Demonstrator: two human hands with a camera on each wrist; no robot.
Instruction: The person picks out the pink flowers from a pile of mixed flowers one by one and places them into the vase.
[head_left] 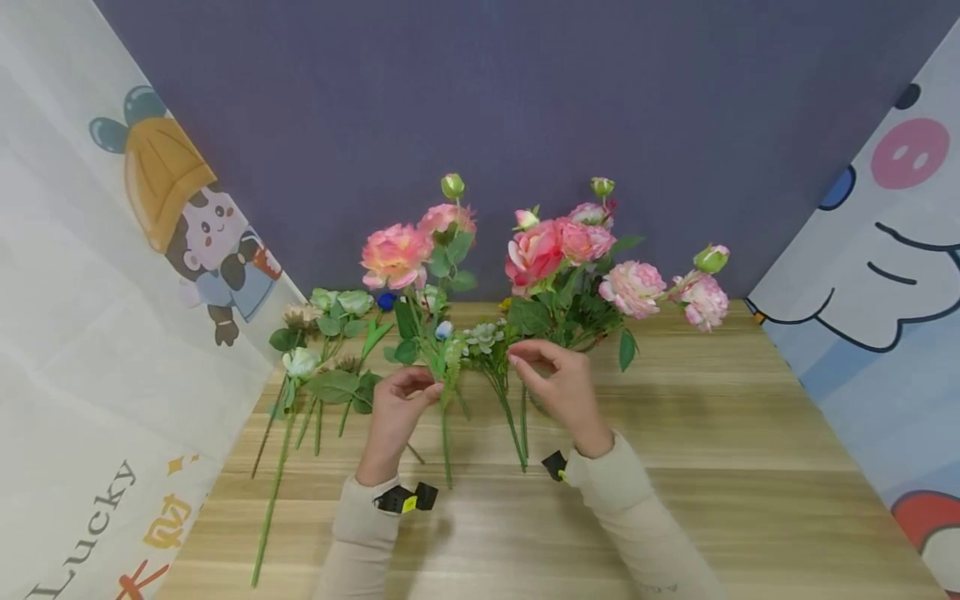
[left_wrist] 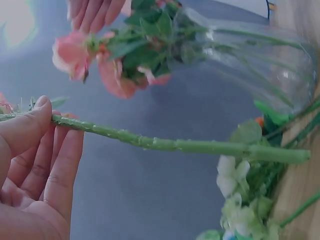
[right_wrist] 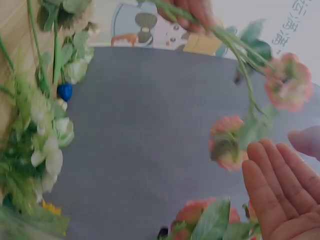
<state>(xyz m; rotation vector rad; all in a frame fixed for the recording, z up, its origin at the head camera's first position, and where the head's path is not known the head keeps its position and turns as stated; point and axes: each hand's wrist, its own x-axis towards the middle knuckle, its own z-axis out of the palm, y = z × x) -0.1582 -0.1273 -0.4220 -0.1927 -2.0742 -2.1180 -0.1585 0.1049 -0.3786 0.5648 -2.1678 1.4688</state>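
Note:
My left hand [head_left: 397, 417] pinches the green stem [left_wrist: 190, 145] of a peony spray between thumb and fingers. The spray carries two coral-pink blooms [head_left: 396, 257] and a small bud [head_left: 452, 186], standing up above the hand in the head view. My right hand [head_left: 558, 383] holds nothing; in the right wrist view its fingers [right_wrist: 270, 185] are extended, close below the spray's blooms. Beside that hand, a transparent vase [left_wrist: 250, 65] shows in the left wrist view, with pink flowers [head_left: 536, 254] and leaves in it.
On the left of the wooden table [head_left: 720, 500] lie several loose stems with pale green flowers [head_left: 302, 363]. White-green sprigs [head_left: 486, 337] and a small blue flower [head_left: 386, 301] lie farther back. A dark grey-blue panel [head_left: 480, 100] stands behind, with printed cloths on both sides.

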